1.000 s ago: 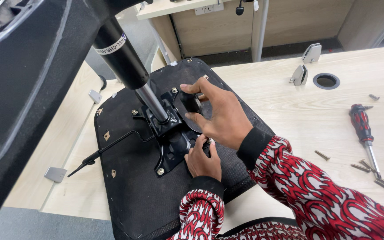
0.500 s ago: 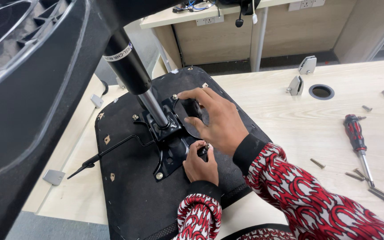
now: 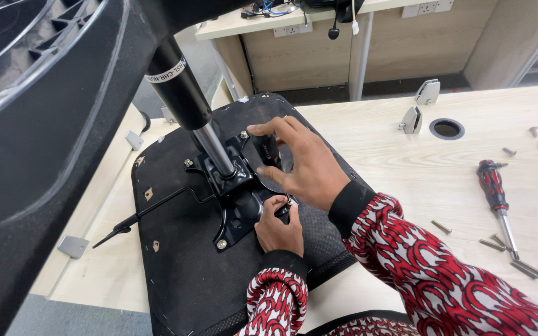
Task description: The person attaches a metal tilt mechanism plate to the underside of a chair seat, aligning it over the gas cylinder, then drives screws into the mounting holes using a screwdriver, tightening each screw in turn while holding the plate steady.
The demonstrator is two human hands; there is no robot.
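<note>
1. The left hand (image 3: 278,229) is nearest to the viewer. It is on the near right edge of the black metal mechanism plate (image 3: 238,202), and its fingers are closed around a small dark part there.
2. The right hand (image 3: 303,165) is just behind the left hand. Its fingers curl around a black knob (image 3: 266,149) at the right side of the mechanism plate.
3. The mechanism plate is screwed onto the underside of the black seat pan (image 3: 188,249), which lies upside down on the light wooden table (image 3: 393,162).
4. A thin black lever (image 3: 151,210) goes out from the plate to the left.
5. The gas lift cylinder (image 3: 191,109) stands up from the plate, tilted to the left.
6. To the right of the plate, well apart, a red screwdriver (image 3: 494,193) lies among loose screws (image 3: 441,226).
7. Beyond the plate to the right is a round cable hole (image 3: 447,129).
</note>
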